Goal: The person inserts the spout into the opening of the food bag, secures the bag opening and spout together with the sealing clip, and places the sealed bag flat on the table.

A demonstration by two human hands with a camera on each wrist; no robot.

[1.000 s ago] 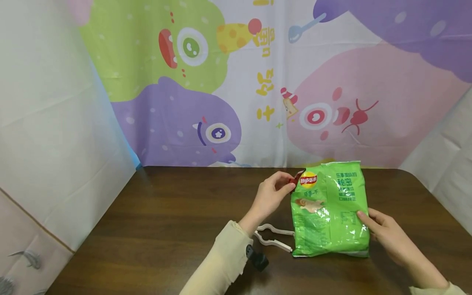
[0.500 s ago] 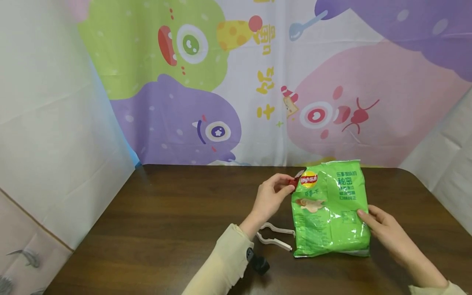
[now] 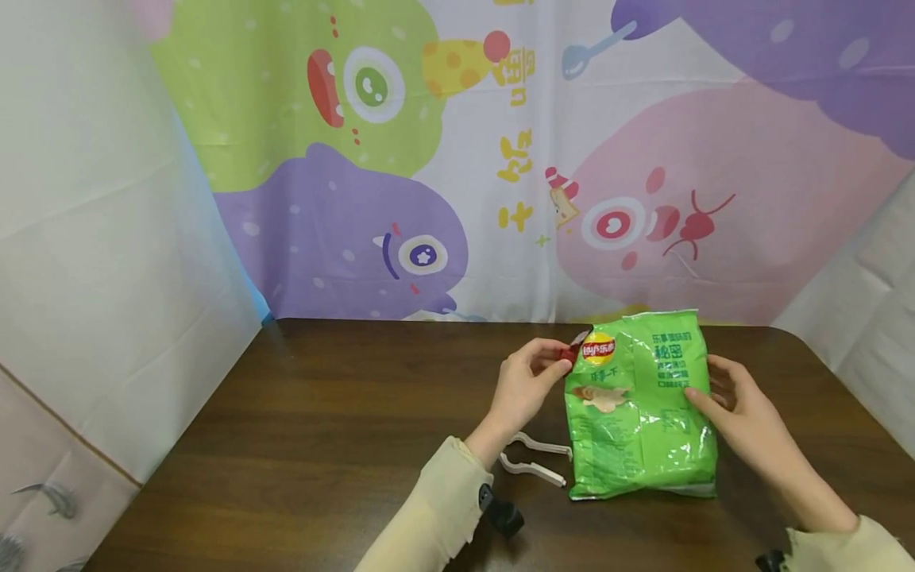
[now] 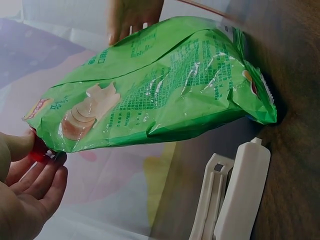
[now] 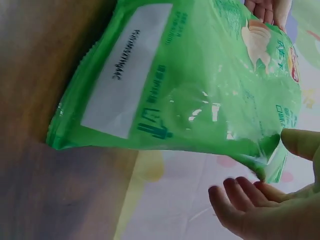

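Note:
A green bag of potato chips [image 3: 643,445] stands upright on the table with its printed back facing me. At its upper left corner, my left hand [image 3: 525,385] pinches a small shiny red piece [image 4: 39,150] between thumb and fingers. Whether that piece is a clip or part of the bag, I cannot tell. My right hand [image 3: 747,409] grips the bag's right edge, thumb on the face and fingers behind. In the right wrist view, the right thumb [image 5: 302,142] presses near the bag's upper corner.
A whitish tong-like clip [image 3: 536,469] with two arms lies on the brown wooden table [image 3: 343,445], left of the bag and partly hidden by it and the left wrist. A cartoon-printed curtain [image 3: 500,270] hangs behind the table's far edge.
My right hand has slid upward along the bag's right edge and taken a higher grip. The left hand and the bag have hardly moved.

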